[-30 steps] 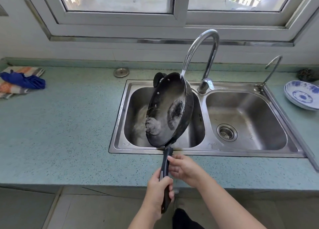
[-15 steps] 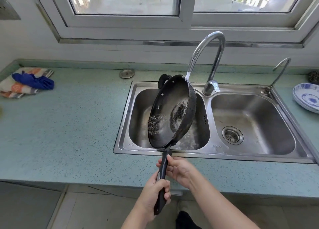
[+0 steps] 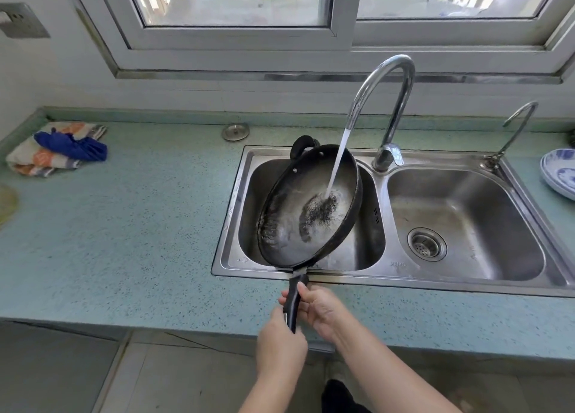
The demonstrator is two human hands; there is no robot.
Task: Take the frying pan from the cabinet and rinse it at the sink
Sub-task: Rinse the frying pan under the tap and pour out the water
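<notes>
A black frying pan [image 3: 289, 225] hangs tilted over the left basin of the steel double sink [image 3: 466, 280], its inside turned toward me. Water runs from the tall curved faucet [image 3: 389, 79] onto the pan's upper right inside, where foam and dark specks spread. My left hand [image 3: 280, 347] grips the lower end of the long black handle. My right hand [image 3: 320, 308] grips the same handle higher up, just below the sink's front rim. A small loop handle sticks up at the pan's far edge.
A green speckled counter [image 3: 140, 225] surrounds the sink. Folded cloths with a blue rag [image 3: 71, 144] lie at the far left. A metal sink plug [image 3: 235, 131] sits behind the left basin. Blue-patterned plates [image 3: 560, 173] stand at the right edge, near a small second tap [image 3: 513, 126].
The pan has tipped flatter, showing more of its inside, and the water stream now lands inside it. Both hands keep their grip on the handle. My view has shifted left.
</notes>
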